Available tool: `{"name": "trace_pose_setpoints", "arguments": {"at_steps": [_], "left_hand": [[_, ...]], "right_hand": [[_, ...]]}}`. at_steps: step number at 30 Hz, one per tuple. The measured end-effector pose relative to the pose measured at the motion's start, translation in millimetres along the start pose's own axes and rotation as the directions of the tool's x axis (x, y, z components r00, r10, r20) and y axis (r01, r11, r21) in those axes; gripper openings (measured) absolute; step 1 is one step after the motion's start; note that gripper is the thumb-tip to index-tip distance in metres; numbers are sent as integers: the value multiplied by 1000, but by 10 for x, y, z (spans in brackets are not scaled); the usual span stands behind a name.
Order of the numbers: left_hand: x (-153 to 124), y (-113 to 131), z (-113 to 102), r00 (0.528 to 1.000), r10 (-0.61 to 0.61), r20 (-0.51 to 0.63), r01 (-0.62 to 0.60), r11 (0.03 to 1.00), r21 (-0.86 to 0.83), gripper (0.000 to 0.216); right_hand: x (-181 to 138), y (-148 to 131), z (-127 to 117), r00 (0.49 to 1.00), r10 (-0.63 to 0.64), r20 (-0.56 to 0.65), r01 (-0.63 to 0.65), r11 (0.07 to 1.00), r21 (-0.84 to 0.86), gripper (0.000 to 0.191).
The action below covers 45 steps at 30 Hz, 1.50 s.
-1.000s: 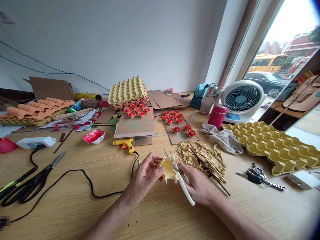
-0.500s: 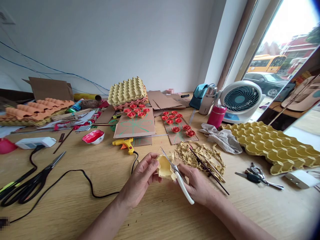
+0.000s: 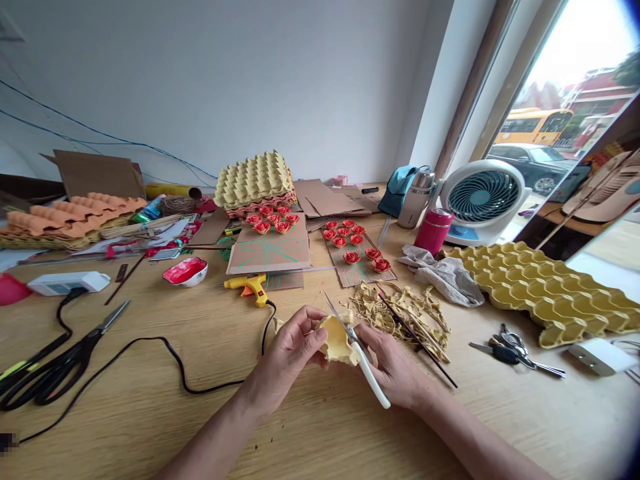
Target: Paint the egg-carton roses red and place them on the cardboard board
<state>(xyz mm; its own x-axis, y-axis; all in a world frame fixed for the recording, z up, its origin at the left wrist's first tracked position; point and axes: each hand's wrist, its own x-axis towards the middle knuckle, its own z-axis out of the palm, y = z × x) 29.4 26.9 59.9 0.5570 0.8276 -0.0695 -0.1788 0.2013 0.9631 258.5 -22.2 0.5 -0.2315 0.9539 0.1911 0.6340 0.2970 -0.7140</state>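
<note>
Between thumb and fingers, my left hand (image 3: 295, 347) pinches a yellow egg-carton cup (image 3: 336, 341) with a ragged rim, its hollow side facing me. My right hand (image 3: 395, 367) grips white-handled scissors (image 3: 371, 379), whose blades point up and to the left across the cup's right rim. A strip of the same pulp sticks out behind my left fingers. Just past my right hand lies a pile of curled yellow carton scraps (image 3: 415, 307), with a dark stick (image 3: 417, 340) and a pale one across it.
A yellow glue gun (image 3: 250, 287) and a red-stained bowl (image 3: 185, 272) lie beyond my left hand. Red paper flowers (image 3: 351, 257) rest on cardboard. Black scissors (image 3: 75, 363) sit left; keys (image 3: 515, 350), an egg tray (image 3: 550, 287) and a fan (image 3: 483, 200) are right.
My left hand and the cup have shifted slightly right, closer to the scissors. The cup has turned a little, and a pulp strip now shows behind my left fingers.
</note>
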Motion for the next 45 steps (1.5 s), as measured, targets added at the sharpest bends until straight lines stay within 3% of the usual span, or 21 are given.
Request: {"name": "trace_pose_setpoints", "arguments": {"at_steps": [13, 22, 34, 45], "left_hand": [[4, 16, -6, 997, -57, -60, 50, 992, -113, 66], [2, 1, -50, 999, 36, 10, -37, 987, 154, 58], [-15, 26, -17, 998, -58, -28, 57, 997, -48, 61], [56, -34, -80, 999, -46, 9, 47, 981, -187, 56]], "right_hand": [[-12, -60, 16, 1000, 8, -2, -8, 999, 41, 29], [2, -82, 3, 1000, -20, 11, 20, 1000, 5, 22], [-27, -49, 39, 1000, 21, 6, -21, 998, 58, 31], [39, 48, 178, 992, 129, -1, -126, 975, 183, 44]]}}
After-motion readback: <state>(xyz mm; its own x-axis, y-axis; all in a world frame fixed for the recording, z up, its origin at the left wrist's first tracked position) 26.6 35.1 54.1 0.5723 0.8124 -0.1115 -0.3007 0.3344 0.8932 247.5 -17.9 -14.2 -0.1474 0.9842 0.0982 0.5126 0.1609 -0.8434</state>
